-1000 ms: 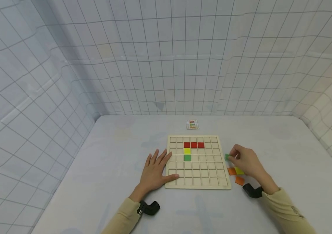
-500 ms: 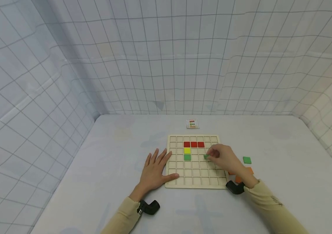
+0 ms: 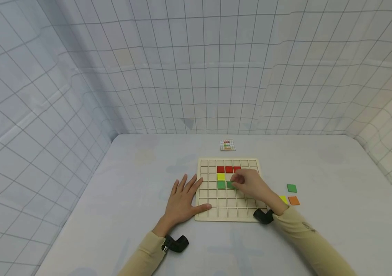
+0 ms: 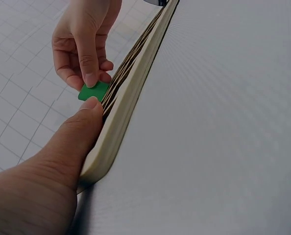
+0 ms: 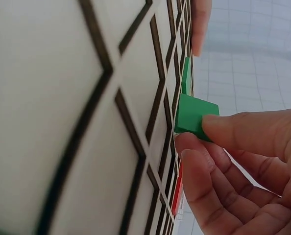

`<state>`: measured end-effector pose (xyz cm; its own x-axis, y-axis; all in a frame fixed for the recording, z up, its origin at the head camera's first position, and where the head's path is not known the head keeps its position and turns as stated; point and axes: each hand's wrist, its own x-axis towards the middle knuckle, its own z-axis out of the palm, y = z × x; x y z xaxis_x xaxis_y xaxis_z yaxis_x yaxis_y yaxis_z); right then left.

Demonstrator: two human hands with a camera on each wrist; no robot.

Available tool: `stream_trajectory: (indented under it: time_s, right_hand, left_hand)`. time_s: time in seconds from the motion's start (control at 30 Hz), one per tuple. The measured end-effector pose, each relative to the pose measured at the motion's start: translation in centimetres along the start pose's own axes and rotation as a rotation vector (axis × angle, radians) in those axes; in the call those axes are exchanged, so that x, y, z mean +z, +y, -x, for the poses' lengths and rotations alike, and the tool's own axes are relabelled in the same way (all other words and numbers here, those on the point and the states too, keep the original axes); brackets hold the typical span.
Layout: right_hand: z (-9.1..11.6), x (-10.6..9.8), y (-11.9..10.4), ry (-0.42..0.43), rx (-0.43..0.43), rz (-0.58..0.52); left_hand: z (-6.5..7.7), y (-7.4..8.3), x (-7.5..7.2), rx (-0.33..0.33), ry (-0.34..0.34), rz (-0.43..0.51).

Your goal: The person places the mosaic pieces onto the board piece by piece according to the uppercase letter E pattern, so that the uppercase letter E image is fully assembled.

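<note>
My right hand point(image 3: 252, 185) pinches a green square tile point(image 5: 196, 115) between thumb and fingers. The tile is tilted, its lower edge right at the wooden grid board point(image 3: 230, 217), just right of a green tile point(image 3: 221, 184) lying in a cell. Above that lie a yellow tile point(image 3: 220, 176) and a row of red tiles point(image 3: 228, 169), the right one partly covered by my right hand. My left hand point(image 3: 181, 202) rests spread over the board's left edge, fingers straight, thumb on the front left part of the grid.
Right of the board lie a green tile point(image 3: 291, 188), an orange tile point(image 3: 294, 201) and a yellow tile point(image 3: 283, 199) partly behind my right wrist. Behind the board sits a small card point(image 3: 227, 145) with a coloured grid pattern. Grid-lined white cloth walls point(image 3: 196, 76) surround the table.
My right hand has picked up a green tile from the table right of the board and carried it left over the grid to beside the placed green tile. My left hand has stayed put.
</note>
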<state>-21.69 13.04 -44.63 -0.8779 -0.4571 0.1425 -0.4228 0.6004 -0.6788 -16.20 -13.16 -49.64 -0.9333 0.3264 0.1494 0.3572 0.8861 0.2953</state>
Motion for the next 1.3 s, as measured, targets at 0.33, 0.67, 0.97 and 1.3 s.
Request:
stream_trajectory:
  time_s: [0.33,0.67,0.97,1.3]
  right_hand:
    - [-0.1,0.0,0.0,-0.001,0.014,0.119]
    - [0.4,0.0,0.0,-0.045,0.083,0.149]
    - [0.8,0.0,0.1,-0.091,0.056,0.171]
    - [2.5,-0.7,1.1,-0.099,-0.06,0.151]
  left_hand:
    - [0.0,0.2,-0.1,-0.005,-0.002,-0.001]
    - [0.1,0.3,-0.3,0.008,0.016,0.009]
    - [0.1,0.5,-0.3,0.01,0.02,0.007]
    - [0.2,0.2,-0.2,0.026,0.032,0.0]
